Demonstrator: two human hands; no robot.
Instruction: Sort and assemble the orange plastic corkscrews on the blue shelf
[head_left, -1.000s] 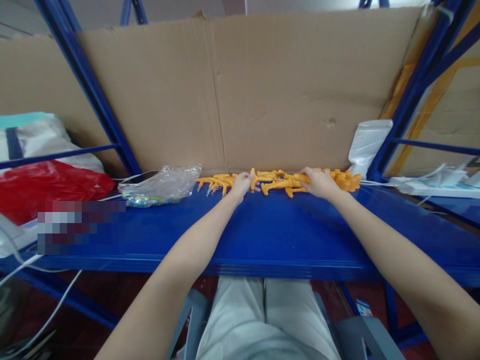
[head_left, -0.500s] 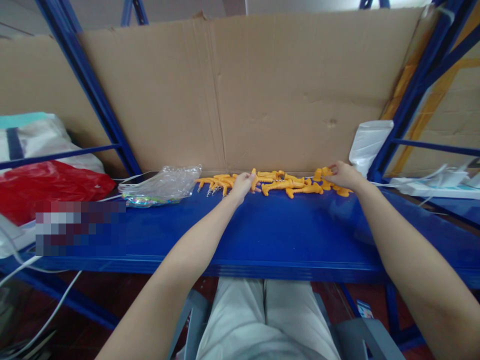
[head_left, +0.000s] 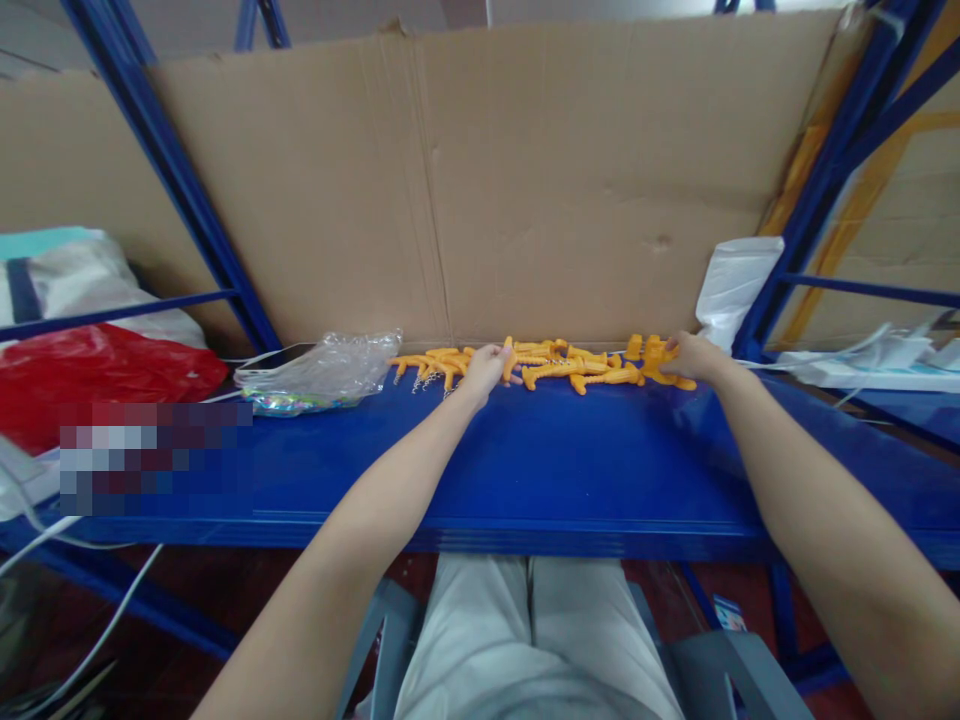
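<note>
Several orange plastic toys (head_left: 564, 366) shaped like chicken feet, some with small chains, lie in a row along the back of a blue shelf (head_left: 525, 470), against a cardboard sheet (head_left: 487, 180). My left hand (head_left: 486, 369) is closed around one orange piece (head_left: 508, 358) near the middle of the row. My right hand (head_left: 691, 357) rests on the right end of the row, its fingers curled over a few orange pieces (head_left: 651, 352) there.
A crumpled clear plastic bag (head_left: 324, 368) lies left of the toys. A red bag (head_left: 90, 372) and white bags sit further left. A white bag (head_left: 735, 285) leans by the blue upright at right. White cables run beyond it.
My right hand slid from the middle of the row to its right end, dragging orange pieces leftward there. My left hand stayed put.
</note>
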